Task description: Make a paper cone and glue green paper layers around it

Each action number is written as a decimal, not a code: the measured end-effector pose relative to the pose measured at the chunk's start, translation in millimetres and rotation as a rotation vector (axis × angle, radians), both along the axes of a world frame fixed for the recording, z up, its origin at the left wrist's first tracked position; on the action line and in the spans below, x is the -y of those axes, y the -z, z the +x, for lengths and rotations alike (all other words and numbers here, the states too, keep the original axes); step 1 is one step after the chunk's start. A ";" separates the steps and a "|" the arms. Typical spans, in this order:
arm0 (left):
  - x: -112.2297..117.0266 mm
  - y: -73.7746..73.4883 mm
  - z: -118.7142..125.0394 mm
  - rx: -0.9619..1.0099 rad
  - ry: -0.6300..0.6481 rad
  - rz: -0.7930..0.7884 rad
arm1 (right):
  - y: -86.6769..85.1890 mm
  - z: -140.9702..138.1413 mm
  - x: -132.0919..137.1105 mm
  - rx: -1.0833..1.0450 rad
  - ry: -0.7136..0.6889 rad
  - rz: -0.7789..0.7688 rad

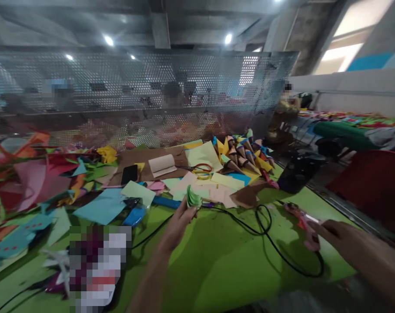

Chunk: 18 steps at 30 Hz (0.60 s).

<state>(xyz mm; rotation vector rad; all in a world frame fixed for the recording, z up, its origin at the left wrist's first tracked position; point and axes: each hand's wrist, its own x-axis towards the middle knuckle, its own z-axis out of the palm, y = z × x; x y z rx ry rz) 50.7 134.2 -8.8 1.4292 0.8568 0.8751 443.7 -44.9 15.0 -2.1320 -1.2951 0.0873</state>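
My left hand [182,221] is closed, pinching a small green folded piece of felt or paper [193,198] with layered ridges, above the middle of the green table [217,265]. At the right, my right hand [336,234] is closed round the handle of a pinkish glue gun [303,221]. Its nozzle points away to the left, toward the table's far side. A black cord [287,261] runs from the handle's base and loops over the table. Motion blur softens both hands.
Brown cones with coloured tips [241,154] are heaped at the back right. Scissors [202,168], a dark phone [129,174] and a beige roll [161,165] lie on brown sheets. Coloured sheets [101,206] pile up leftward. A dark container [298,171] stands at the right edge; a perforated screen [191,100] rises behind.
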 end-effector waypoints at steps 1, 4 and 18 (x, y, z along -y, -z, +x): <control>0.8 -1.2 0.2 0.007 0.009 -0.003 | -6.7 -8.2 -5.0 0.049 -0.033 -0.065; 3.4 -6.5 1.2 0.027 0.033 0.006 | -30.0 -52.7 -29.4 0.060 -0.240 -0.013; 6.7 -13.2 2.9 -0.026 0.097 -0.001 | -45.0 -197.6 -128.4 -0.130 -0.913 0.227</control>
